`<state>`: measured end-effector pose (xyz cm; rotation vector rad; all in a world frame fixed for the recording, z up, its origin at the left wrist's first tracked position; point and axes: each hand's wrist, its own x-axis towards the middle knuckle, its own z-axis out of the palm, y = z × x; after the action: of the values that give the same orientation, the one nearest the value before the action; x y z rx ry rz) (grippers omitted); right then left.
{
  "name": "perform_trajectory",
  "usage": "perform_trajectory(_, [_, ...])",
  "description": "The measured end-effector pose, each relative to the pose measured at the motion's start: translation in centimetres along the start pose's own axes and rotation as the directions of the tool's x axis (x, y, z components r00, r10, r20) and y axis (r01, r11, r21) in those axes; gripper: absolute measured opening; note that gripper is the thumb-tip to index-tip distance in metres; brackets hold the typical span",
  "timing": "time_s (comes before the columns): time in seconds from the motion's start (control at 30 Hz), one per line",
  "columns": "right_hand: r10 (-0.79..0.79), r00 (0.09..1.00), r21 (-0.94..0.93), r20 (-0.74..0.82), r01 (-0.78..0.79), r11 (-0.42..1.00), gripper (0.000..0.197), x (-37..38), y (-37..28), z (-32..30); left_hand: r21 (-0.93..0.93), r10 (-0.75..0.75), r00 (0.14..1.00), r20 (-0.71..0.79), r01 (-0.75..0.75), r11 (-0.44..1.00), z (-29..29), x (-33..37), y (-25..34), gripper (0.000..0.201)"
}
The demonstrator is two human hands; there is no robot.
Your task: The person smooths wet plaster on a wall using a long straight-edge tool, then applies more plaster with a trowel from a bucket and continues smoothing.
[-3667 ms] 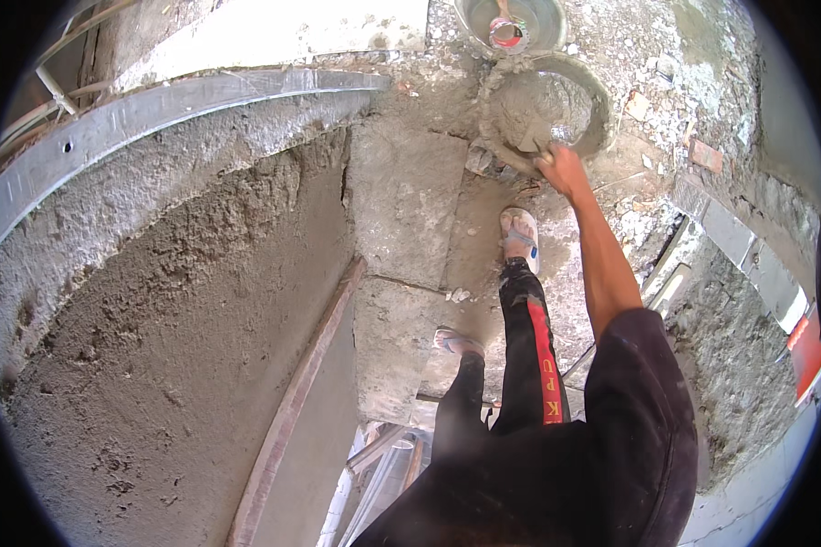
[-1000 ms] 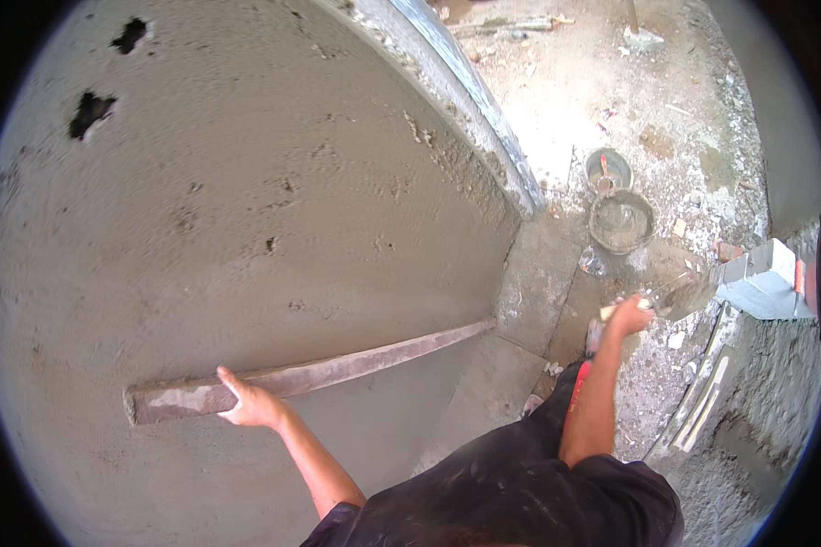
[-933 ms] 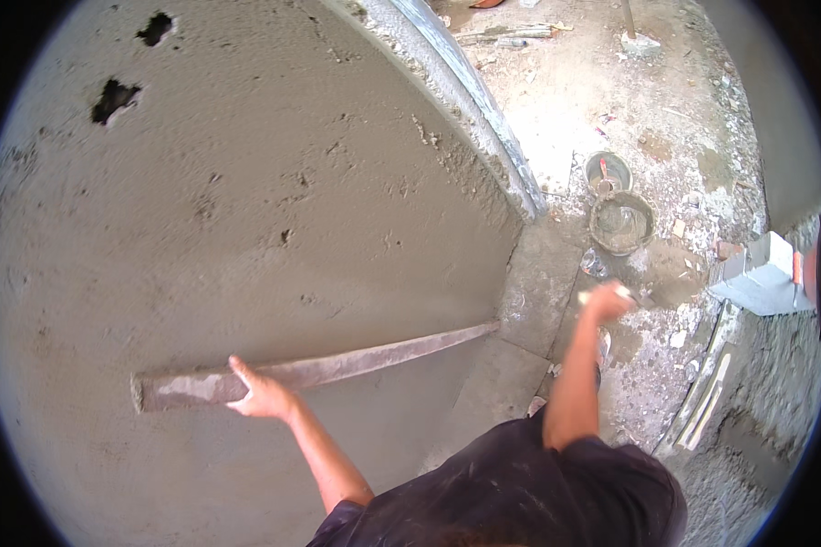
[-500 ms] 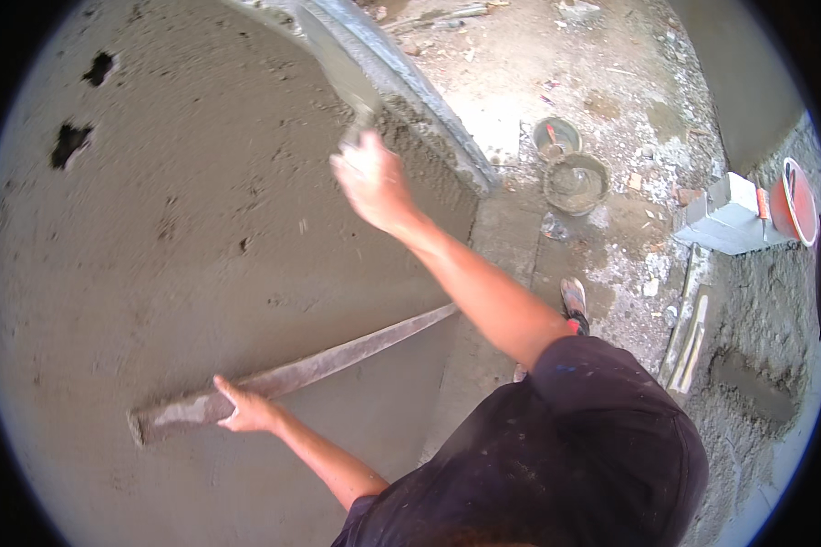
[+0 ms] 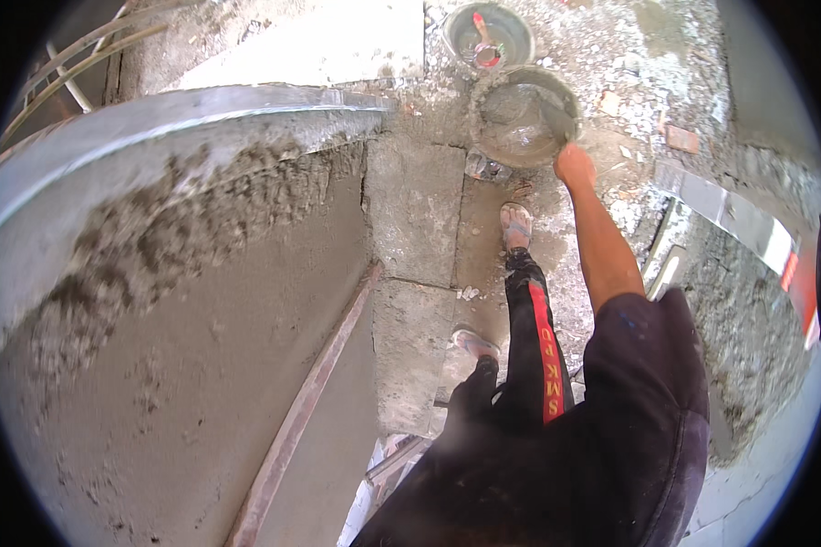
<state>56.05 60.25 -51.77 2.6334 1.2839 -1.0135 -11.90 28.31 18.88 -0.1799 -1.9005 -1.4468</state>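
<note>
My right hand (image 5: 575, 167) is closed at the right rim of a round tub of wet mortar (image 5: 483, 141). It grips a trowel (image 5: 556, 120), whose grey blade dips into the mortar; the handle is mostly covered by my fingers. Along the grey plastered wall (image 5: 201, 401) on the left slants a long straightedge (image 5: 306, 401), running out of the picture at the bottom. My left hand is outside the picture. Rough mortar (image 5: 182, 214) lines the wall's edge below a pale metal-like strip (image 5: 192, 114).
Behind the tub stands a second bucket (image 5: 456, 36) with a red-handled brush (image 5: 482, 27) in it. My sandalled feet (image 5: 516, 223) stand on the dirty floor between wall and rubble. Grey blocks (image 5: 739, 214), a brick piece (image 5: 681, 139) and a blurred red bucket (image 5: 807, 292) lie to the right.
My right hand has moved with the trowel from the wall's upper edge down to the mortar tub. The view has swung right, and my left hand, earlier on the straightedge, has left the picture.
</note>
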Motion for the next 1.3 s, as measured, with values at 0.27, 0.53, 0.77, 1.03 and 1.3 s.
perform_trajectory(0.27, [-0.239, 0.971, 0.25, 0.029, 0.224, 0.942, 0.039, 2.4, -5.9, 11.8, 0.065, 0.093, 0.991, 0.094, -0.1, 0.993, 1.7, 0.0, 2.1, 0.063])
perform_trajectory(0.53, [-0.211, 0.976, 0.665, 0.056, 0.121, 0.737, 0.026, -6.2, -0.7, 6.1, 0.063, 0.03, 0.999, 0.045, -0.032, 0.998, -2.9, 2.6, 0.0, 0.061])
perform_trajectory(0.77, [-0.16, 0.979, 0.944, 0.128, -0.071, 0.322, 0.02, -17.6, -7.4, -5.1, 0.069, 0.023, 0.997, 0.068, -0.027, 0.997, -3.4, -2.1, 0.4, 0.069])
perform_trajectory(1.03, [0.304, 0.873, 0.896, -0.381, 0.429, -0.111, 0.011, -41.5, -11.5, -17.7, -0.284, 0.188, 0.975, 0.123, -0.147, 0.947, -2.8, -3.1, -1.1, 0.081])
perform_trajectory(1.3, [0.345, 0.905, 0.964, -0.25, 0.2, 0.174, 0.039, -51.9, -32.7, -16.7, -0.187, 0.073, 0.967, 0.243, -0.027, 0.982, -2.4, -5.3, -0.9, 0.093])
